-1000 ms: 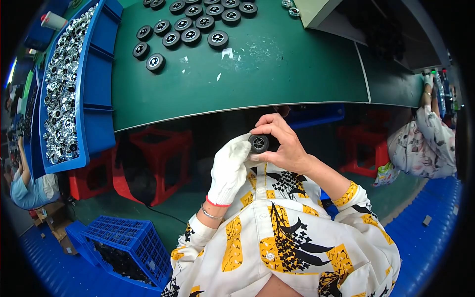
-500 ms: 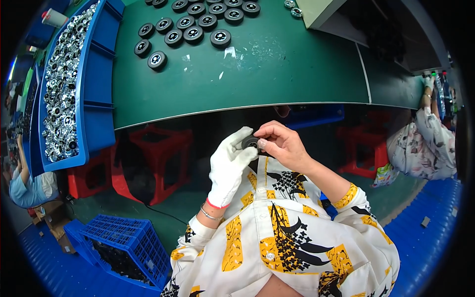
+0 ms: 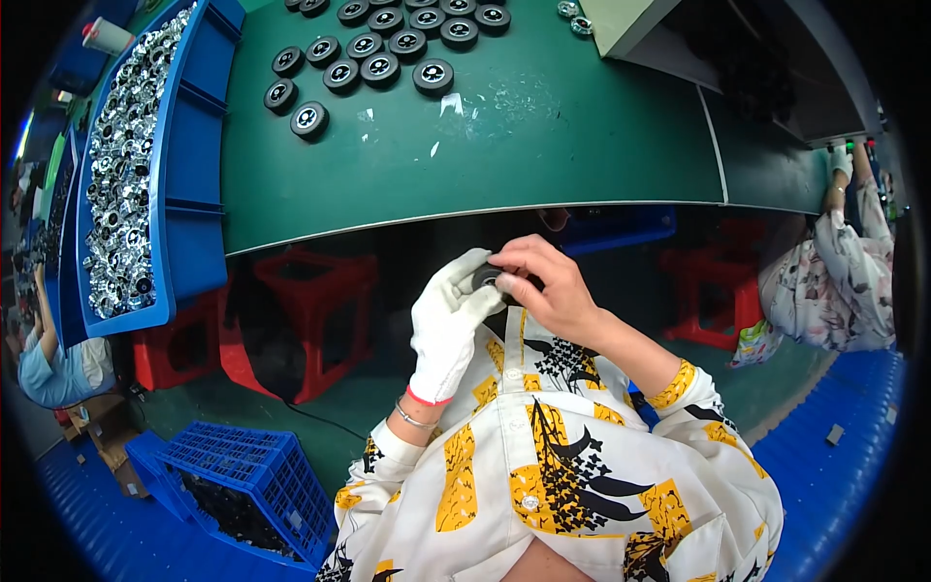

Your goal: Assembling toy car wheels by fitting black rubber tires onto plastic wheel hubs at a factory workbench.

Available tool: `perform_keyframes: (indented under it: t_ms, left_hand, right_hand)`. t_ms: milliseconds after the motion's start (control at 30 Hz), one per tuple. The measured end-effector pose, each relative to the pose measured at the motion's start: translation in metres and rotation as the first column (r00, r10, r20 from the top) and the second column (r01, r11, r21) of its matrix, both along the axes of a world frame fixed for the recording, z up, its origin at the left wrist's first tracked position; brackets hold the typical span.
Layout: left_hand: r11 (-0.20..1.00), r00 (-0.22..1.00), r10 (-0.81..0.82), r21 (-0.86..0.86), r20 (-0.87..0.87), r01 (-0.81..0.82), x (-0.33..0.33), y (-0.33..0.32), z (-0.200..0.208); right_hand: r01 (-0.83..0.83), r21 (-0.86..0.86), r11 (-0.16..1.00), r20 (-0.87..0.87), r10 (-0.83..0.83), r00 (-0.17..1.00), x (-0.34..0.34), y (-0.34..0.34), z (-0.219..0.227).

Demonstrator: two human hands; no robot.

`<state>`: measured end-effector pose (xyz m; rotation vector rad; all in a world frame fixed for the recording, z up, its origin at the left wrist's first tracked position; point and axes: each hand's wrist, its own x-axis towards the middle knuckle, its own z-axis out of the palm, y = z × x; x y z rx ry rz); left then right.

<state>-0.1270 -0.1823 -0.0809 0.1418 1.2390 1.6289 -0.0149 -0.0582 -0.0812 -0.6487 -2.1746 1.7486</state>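
Observation:
A small toy wheel point(image 3: 486, 276), with a black tyre and dark hub, is held in front of my chest, short of the table's near edge. My left hand point(image 3: 448, 325), in a white glove, grips it from the left between thumb and fingers. From the right, my bare right hand point(image 3: 560, 293) closes thumb and fingers on the wheel's other side, covering part of the hub. Several similar wheels with silver-patterned hubs, one of them a nearer wheel point(image 3: 309, 120), lie on the green table point(image 3: 543, 145).
A blue bin point(image 3: 184, 145) full of shiny chrome parts point(image 3: 121, 184) stands at the table's left. Two small chrome pieces point(image 3: 580, 25) lie by a pale box-like housing point(image 3: 630, 29). Below are red stools point(image 3: 310, 310) and a blue crate point(image 3: 242, 475). Co-workers sit at both sides.
My right hand has shifted slightly left, its thumb and fingers now farther over the wheel. My left hand has barely moved. At the far right, a co-worker's arm has moved.

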Motion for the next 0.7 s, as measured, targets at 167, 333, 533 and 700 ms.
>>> perform_keyframes:
  t_ms: [167,333,533,700]
  left_hand:
    - [0.997,0.991,0.081,-0.002,-0.103,-0.081,0.004,0.003,0.003]
    - [0.993,0.982,0.108,0.070,-0.157,-0.098,0.006,0.001,0.015]
    - [0.979,0.971,0.201,0.059,-0.130,-0.194,-0.008,-0.001,0.016]
    - [0.991,0.987,0.135,-0.002,-0.083,-0.135,-0.003,-0.002,0.018]
  right_hand:
    - [-0.106,0.542,0.834,-0.034,0.148,0.988,-0.003,-0.001,0.006]
    - [0.014,0.188,0.982,-0.042,-0.007,0.999,0.005,0.003,0.004]
    - [-0.077,-0.903,0.423,-0.176,-0.199,0.964,0.014,0.012,-0.003]
    - [-0.140,-0.921,0.363,-0.222,-0.194,0.956,0.015,0.013,-0.004]
